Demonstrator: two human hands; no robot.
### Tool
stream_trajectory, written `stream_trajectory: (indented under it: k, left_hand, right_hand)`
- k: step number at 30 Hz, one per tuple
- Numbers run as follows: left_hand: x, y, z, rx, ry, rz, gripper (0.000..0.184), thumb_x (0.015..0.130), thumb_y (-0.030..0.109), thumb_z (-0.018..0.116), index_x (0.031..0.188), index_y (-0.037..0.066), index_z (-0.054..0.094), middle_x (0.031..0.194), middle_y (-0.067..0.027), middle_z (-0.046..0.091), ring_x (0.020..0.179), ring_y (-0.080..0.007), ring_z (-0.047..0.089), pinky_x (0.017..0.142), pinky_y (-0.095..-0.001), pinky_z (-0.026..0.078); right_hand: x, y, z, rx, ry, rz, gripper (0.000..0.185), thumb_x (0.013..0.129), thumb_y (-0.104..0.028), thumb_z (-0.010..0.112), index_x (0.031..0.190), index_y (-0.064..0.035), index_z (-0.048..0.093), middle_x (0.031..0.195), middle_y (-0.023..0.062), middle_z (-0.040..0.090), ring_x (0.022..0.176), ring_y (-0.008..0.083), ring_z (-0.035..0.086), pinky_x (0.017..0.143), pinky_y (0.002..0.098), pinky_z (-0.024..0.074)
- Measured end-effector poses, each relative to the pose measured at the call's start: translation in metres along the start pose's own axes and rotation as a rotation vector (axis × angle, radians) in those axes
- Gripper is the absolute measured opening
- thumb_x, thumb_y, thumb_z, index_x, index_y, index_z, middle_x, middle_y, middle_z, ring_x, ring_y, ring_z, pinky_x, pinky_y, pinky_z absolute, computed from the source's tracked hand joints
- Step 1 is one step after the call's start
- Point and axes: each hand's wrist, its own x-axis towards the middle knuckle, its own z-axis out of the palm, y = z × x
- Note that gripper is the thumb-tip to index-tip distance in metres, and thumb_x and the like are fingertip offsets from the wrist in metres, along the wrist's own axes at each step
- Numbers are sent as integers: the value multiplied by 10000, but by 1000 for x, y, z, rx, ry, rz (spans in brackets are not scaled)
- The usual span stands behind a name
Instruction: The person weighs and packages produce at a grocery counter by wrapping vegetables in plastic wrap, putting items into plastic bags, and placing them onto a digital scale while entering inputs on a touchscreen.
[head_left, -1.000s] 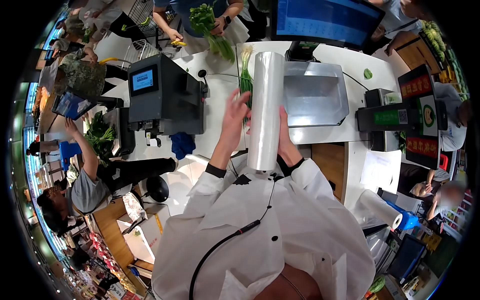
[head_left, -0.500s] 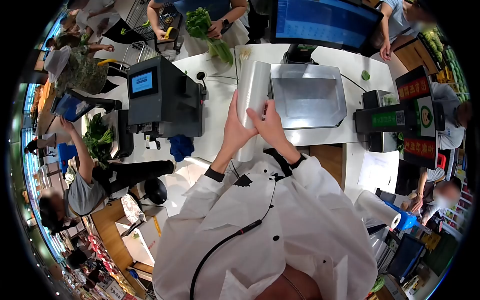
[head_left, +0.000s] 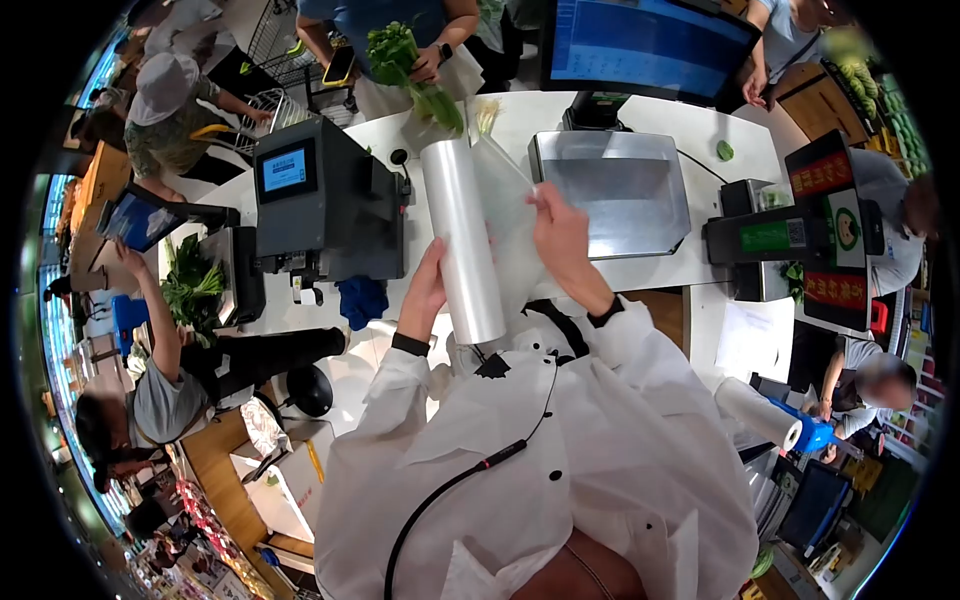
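A roll of clear plastic bags (head_left: 464, 240) stands lengthwise before my chest, above the near edge of the counter. My left hand (head_left: 426, 285) grips it from the left side, part of the fingers hidden behind it. A loose sheet of plastic film (head_left: 512, 195) stretches off the roll to the right. My right hand (head_left: 562, 235) pinches that film's edge between thumb and fingers. Right of the film lies the metal weighing scale (head_left: 612, 190).
A label printer (head_left: 310, 200) stands left on the white counter (head_left: 715, 145). Across it, a person holds leafy celery (head_left: 393, 55). A monitor (head_left: 650, 45) is behind the scale, a sign stand (head_left: 770, 235) to the right. Another bag roll (head_left: 757, 412) lies lower right.
The roll has shifted left in my left hand. My right hand has moved off it to the right, drawing a sheet of film out.
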Motion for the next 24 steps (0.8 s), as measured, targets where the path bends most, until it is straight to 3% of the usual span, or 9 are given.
stream_trajectory:
  k: [1,3,5,7,8,12,16,18,24]
  left_hand:
    - [1,-1,-11,-6,-10,-7,684,907,383,572,1383,-35,313,1317,-210,476,1152,-322,545,952,-462,480]
    - [0,-6,-28,-59,116,-21,692,926,430,524,1387,-40,314,1324,-224,469,1187,-331,517,981,-460,458]
    - [-3,-2,-21,-97,59,-9,692,928,426,522,1391,-42,306,1328,-227,466,1199,-337,506,992,-461,449]
    - [-1,2,-33,-160,-25,-51,703,927,417,526,1399,-46,289,1334,-234,462,1217,-357,488,1009,-480,430]
    - [0,3,-48,-165,-33,-53,703,927,417,526,1399,-46,289,1334,-234,462,1217,-357,488,1009,-480,430]
    - [9,-1,-66,-138,-4,-158,722,915,419,543,1411,-32,275,1350,-249,440,1243,-377,460,1031,-513,398]
    - [15,-8,-61,-244,-28,-173,742,902,427,563,1414,-26,272,1353,-257,434,1256,-385,446,1044,-516,383]
    - [16,-5,-64,-126,-33,-259,779,881,418,593,1404,-56,263,1367,-249,423,1267,-381,435,1055,-493,380]
    - [2,-6,-9,-181,78,-273,804,794,388,661,1351,-89,330,1300,-218,485,1175,-349,513,1035,-425,417]
  right_hand:
    - [8,-6,-13,-12,4,1,89,929,-62,476,894,-24,550,719,111,649,523,188,595,481,314,426]
    - [23,-14,-51,-36,22,45,130,859,23,470,914,-75,535,755,119,657,643,328,639,541,386,463]
    - [24,-8,-86,-133,46,80,156,853,38,474,902,-75,570,783,112,669,624,304,637,540,332,458]
    - [20,3,-118,-172,171,30,149,863,30,492,913,-43,612,711,86,641,528,163,569,503,276,414]
    - [18,0,-137,-142,209,56,164,892,18,468,859,-24,623,597,-24,481,510,29,344,454,221,259]
    - [1,1,-192,-208,311,117,160,960,-70,477,885,-23,611,585,-81,336,515,6,261,471,202,175]
    - [-25,1,-220,-256,417,175,137,940,-46,493,864,-23,604,568,-57,369,514,15,288,463,208,202]
    - [-34,-3,-237,-182,446,319,163,960,-81,490,862,-24,609,563,-71,331,511,11,271,461,217,178]
    - [-68,5,-247,-281,489,320,132,935,-67,503,846,-34,595,558,-30,359,517,32,308,465,228,224]
